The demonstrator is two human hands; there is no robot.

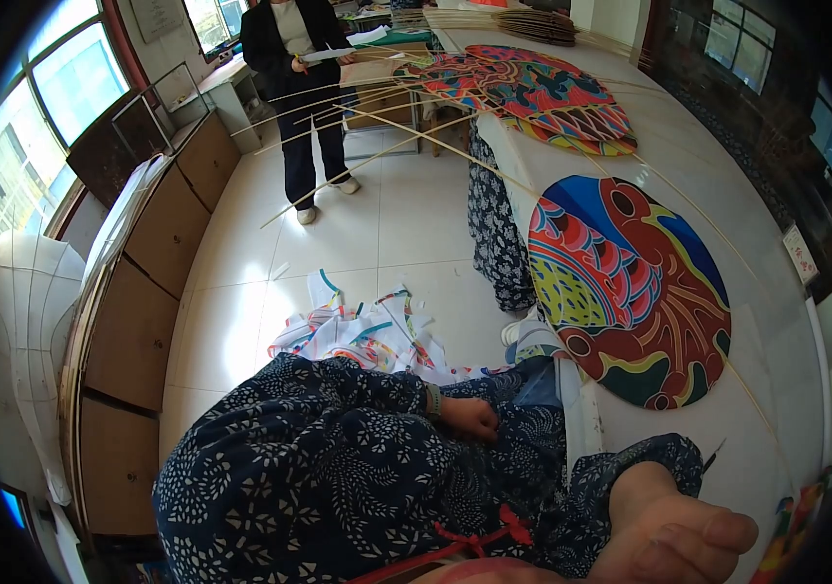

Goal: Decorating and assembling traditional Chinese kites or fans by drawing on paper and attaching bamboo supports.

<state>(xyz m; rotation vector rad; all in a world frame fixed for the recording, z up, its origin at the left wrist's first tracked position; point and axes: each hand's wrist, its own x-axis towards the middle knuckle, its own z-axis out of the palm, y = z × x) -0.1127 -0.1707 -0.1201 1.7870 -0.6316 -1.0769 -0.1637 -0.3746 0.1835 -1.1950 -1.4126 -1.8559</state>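
Observation:
My left hand (472,419) rests on my lap, its fingers folded into a loose fist with nothing visible in it. Close to the camera at lower right, my right hand (684,540) is raised with curled fingers, and no object shows in it. The right elbow side of my patterned sleeve lies by the white table (581,428). Just beyond it, a round painted panel (630,292) with a red, blue and green fish design lies on the table; neither hand touches it. A dark, thin pointed tool (715,455) lies beside my right sleeve.
More painted round panels (562,97) with long thin bamboo sticks (367,122) lie farther along the table, some sticks jutting over the floor. Coloured paper scraps (362,326) heap on the floor. A person (314,107) stands beyond, holding a long pale strip. Brown cabinets (129,341) line the left.

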